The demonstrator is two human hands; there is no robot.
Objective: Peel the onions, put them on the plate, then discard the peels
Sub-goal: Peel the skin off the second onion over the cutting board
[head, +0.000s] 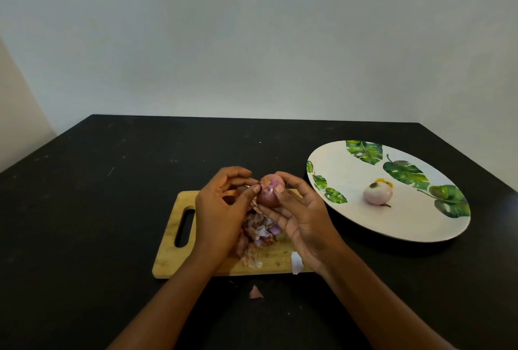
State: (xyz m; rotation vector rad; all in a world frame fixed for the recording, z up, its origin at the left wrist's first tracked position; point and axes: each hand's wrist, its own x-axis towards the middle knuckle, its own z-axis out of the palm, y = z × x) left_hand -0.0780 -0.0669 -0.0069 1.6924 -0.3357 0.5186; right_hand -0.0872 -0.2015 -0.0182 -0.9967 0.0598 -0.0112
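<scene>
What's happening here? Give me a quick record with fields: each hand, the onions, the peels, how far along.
left hand: pinches skin on the onion
right hand: holds the onion above the board
peeled onion: lies on the plate
peels: heaped on the board; one scrap on the table
progress: one onion done, the second partly peeled, peels not yet discarded

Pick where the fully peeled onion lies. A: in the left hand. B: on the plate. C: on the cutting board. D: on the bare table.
B: the pale peeled onion lies on the leaf-printed plate, while the left hand and right hand grip the other onion, partly in skin, above the cutting board.
</scene>
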